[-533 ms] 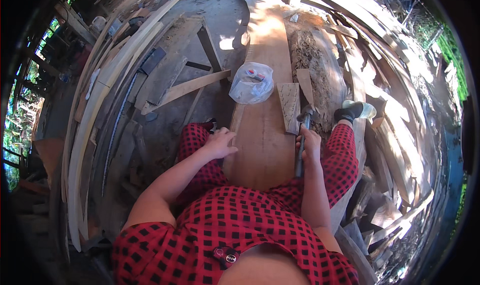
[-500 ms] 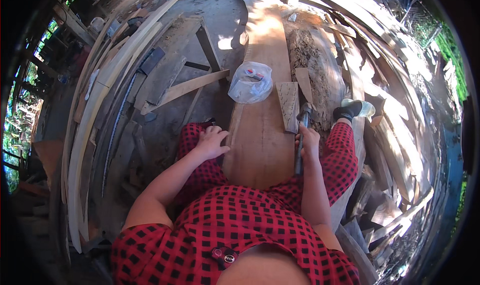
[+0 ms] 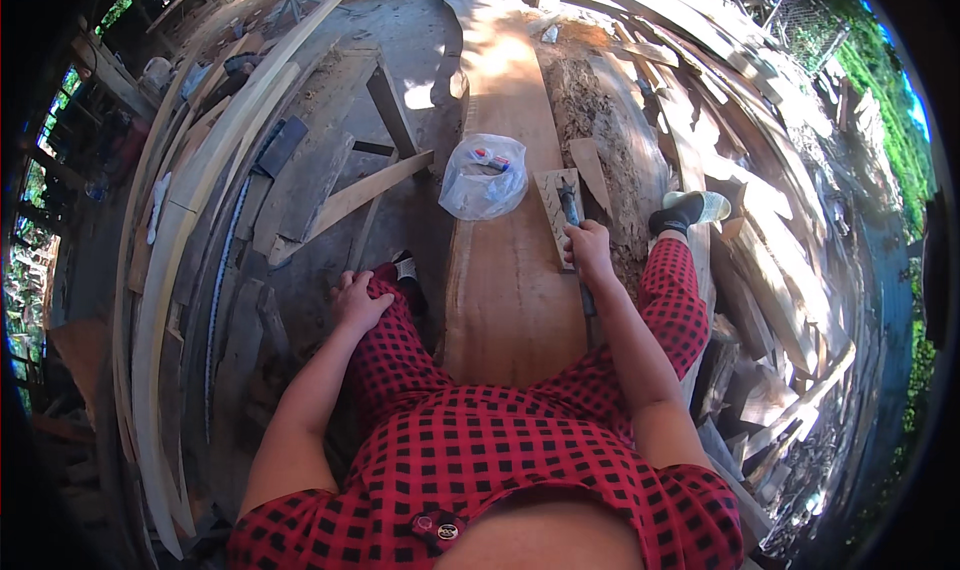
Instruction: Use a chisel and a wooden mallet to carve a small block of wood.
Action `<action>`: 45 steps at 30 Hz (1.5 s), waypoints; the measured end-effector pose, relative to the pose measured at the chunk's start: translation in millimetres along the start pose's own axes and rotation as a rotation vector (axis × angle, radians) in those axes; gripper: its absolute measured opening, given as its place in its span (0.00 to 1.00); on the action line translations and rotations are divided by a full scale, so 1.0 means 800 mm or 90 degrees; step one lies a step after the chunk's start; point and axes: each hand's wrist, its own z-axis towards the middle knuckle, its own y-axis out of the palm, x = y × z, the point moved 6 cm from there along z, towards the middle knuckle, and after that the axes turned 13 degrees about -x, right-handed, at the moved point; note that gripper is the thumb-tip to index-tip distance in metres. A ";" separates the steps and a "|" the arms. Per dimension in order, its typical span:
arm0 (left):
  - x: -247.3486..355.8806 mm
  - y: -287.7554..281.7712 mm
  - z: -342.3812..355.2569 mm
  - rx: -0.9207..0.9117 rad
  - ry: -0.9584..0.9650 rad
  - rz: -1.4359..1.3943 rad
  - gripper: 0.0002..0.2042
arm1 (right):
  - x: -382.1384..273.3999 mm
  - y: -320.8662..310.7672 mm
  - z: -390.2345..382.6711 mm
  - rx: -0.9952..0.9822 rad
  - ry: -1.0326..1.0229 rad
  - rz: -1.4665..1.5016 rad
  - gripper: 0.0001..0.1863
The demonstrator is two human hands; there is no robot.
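On the bench (image 3: 515,320), at its right edge: one tapered wooden block (image 3: 549,210), its top face dotted with dark marks. Above it from where I stand: one hammer (image 3: 570,208), head away from the person, fingers of the right hand (image 3: 590,250) clamped on its handle; whether head and block touch, I cannot tell. Beside the block, to the right: one wooden wedge (image 3: 589,170). Overlapping the bench's left edge: one clear plastic bag (image 3: 468,200). Left hand (image 3: 358,302): on the checked trouser leg (image 3: 382,355), fingers slightly apart.
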 end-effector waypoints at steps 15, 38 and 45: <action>0.016 -0.006 0.024 0.025 0.055 0.015 0.28 | 0.011 0.085 0.180 0.015 0.050 0.199 0.07; 0.063 0.004 0.020 -0.018 0.007 0.122 0.29 | 0.071 -0.112 0.031 0.414 0.148 -0.377 0.32; 0.069 0.003 0.020 -0.018 -0.001 0.132 0.28 | 0.076 -0.097 0.057 0.206 0.208 -0.492 0.37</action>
